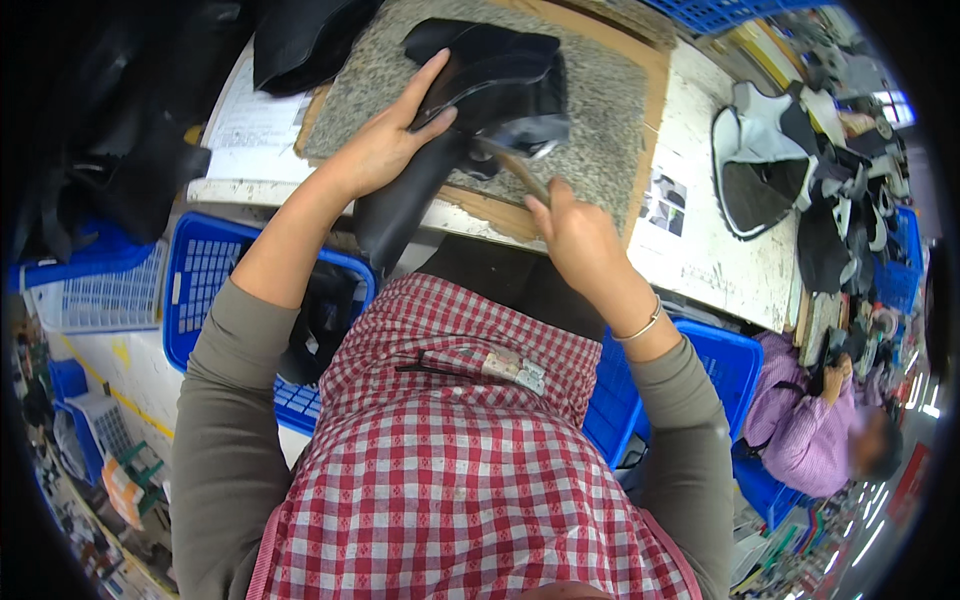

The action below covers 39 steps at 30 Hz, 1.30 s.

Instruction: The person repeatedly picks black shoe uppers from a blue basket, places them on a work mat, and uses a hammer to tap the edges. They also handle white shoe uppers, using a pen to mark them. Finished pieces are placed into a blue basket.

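A black leather boot upper (500, 75) lies on a speckled stone slab (610, 120), its long shaft hanging over the table's front edge. My left hand (385, 145) holds the upper from its left side, thumb and forefinger spread over the leather; the other fingers are mostly hidden. In my right hand (578, 232) is a hammer (525, 178), the fingers wrapped round its wooden handle. The blurred hammer head is at the upper's lower edge, and I cannot tell whether it touches the leather.
More black leather pieces (305, 40) lie at the left of the slab, by a printed sheet (245, 130). A grey-and-black shoe upper (760, 165) rests on the table at right. Blue baskets (200, 290) flank my lap. A person in purple (805, 430) sits at the far right.
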### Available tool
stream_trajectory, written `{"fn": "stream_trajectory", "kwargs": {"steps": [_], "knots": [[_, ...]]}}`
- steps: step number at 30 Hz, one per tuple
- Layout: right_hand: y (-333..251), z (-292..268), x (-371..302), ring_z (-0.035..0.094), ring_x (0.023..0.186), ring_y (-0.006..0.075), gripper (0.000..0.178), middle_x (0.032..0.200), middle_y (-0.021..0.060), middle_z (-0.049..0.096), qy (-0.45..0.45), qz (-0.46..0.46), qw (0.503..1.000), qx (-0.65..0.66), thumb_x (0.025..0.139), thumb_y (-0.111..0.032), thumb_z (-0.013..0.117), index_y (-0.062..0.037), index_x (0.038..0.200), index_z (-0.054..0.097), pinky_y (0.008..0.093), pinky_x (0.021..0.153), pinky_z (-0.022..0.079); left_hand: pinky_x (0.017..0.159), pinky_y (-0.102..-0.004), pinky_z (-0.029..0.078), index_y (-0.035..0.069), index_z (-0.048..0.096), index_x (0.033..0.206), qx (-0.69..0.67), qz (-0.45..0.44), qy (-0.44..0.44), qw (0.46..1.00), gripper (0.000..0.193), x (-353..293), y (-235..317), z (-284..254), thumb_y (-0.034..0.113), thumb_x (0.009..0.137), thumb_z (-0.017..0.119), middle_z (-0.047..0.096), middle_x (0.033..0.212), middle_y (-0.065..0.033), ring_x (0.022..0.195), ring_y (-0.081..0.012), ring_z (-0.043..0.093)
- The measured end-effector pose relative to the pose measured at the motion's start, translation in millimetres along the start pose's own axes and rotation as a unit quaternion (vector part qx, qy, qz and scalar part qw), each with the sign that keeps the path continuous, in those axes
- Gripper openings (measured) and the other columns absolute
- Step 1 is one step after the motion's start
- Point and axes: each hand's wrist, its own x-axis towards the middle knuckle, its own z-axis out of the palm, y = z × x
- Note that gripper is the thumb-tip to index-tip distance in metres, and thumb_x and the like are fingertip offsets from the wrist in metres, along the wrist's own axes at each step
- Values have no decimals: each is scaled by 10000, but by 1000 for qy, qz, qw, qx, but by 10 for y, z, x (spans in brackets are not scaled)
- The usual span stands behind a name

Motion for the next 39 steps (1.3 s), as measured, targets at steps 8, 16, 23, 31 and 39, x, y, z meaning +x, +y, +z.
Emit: {"fn": "stream_trajectory", "kwargs": {"steps": [8,16,23,31,39], "knots": [[-104,-461,-445,660,655,466,365,640,255,621,150,-50,985,73,1056,-322,570,35,986,550,525,559,501,1090,-499,412,241,578,1373,672,289,-5,682,472,523,1284,-823,372,931,680,644,1293,-129,1274,-335,550],[369,-288,-550,653,667,494,360,664,276,633,156,93,983,31,1064,-308,558,27,935,533,544,584,513,1155,-477,406,241,378,1594,356,333,-59,871,804,860,1228,-35,414,900,745,499,1509,-156,1398,-355,469],[743,47,-732,656,649,482,357,664,271,640,120,135,983,40,1062,-300,562,38,952,545,540,577,515,1232,-678,198,354,326,1605,424,302,-73,851,989,550,906,412,346,778,869,272,1684,-73,1565,-338,222],[482,-616,-555,656,623,456,351,655,244,636,193,82,976,58,1066,-313,559,26,978,568,501,532,504,1116,-416,471,207,644,1399,172,222,-115,953,387,1200,835,89,354,1052,556,687,1330,-103,1266,-317,625],[679,-493,-127,646,600,462,342,626,243,628,124,85,986,-73,1038,-297,599,11,897,554,514,539,517,1067,-364,479,74,620,1410,188,114,-145,965,676,1428,1019,0,607,999,556,683,1296,-184,1217,-321,643]]}}
